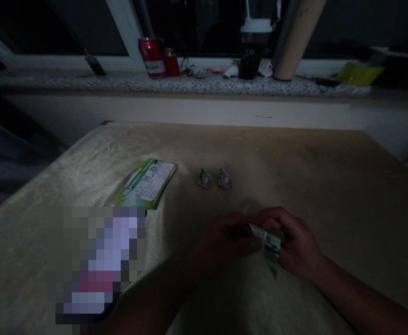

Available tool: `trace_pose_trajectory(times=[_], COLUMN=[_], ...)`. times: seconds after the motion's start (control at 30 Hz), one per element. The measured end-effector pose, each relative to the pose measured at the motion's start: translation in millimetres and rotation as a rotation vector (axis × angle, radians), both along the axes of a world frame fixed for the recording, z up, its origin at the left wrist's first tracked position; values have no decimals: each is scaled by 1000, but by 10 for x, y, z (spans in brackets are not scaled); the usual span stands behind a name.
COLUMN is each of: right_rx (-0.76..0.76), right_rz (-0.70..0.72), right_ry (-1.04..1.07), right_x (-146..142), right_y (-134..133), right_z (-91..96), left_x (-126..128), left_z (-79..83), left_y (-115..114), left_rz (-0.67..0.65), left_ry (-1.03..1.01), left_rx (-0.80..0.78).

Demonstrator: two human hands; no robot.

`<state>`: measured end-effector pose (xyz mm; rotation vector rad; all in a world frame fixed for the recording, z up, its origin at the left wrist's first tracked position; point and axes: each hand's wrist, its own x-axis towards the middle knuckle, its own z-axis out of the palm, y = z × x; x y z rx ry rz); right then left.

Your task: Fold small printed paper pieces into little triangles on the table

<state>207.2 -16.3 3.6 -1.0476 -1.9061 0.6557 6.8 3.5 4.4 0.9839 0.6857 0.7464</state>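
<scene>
Both hands meet over the near middle of a beige table (311, 167) in dim light. My left hand (224, 239) and my right hand (294, 242) pinch a small green and white paper slip (270, 246) between their fingers; the slip is partly folded and points downward. Two small folded green paper pieces (204, 178) (224, 178) lie side by side on the table beyond my hands. A stack of green and white leaflets (148, 184) lies to the left of them.
A pixelated patch (102, 260) covers something at the near left. Behind the table runs a speckled stone ledge (176, 83) with a red can (152, 57), a small red container (171, 62), a dark cup with a white lid (254, 46), a cardboard tube (296, 39) and yellow paper (359, 74).
</scene>
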Motion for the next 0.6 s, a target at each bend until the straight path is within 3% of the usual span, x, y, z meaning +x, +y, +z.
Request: trace_pose_trajectory(times=[0.17, 0.4, 0.6], right_rx=[-53, -292, -423], right_rz=[-23, 65, 92], right_ry=[13, 102, 181], right_x=[-15, 1, -42], right_y=[-11, -50, -67], right_z=[-10, -78, -31], left_x=[1, -2, -22], left_z=[17, 5, 68], left_y=[-5, -10, -17], left_rz=[0, -16, -73], left_ry=[37, 97, 178], left_rx=[17, 84, 71])
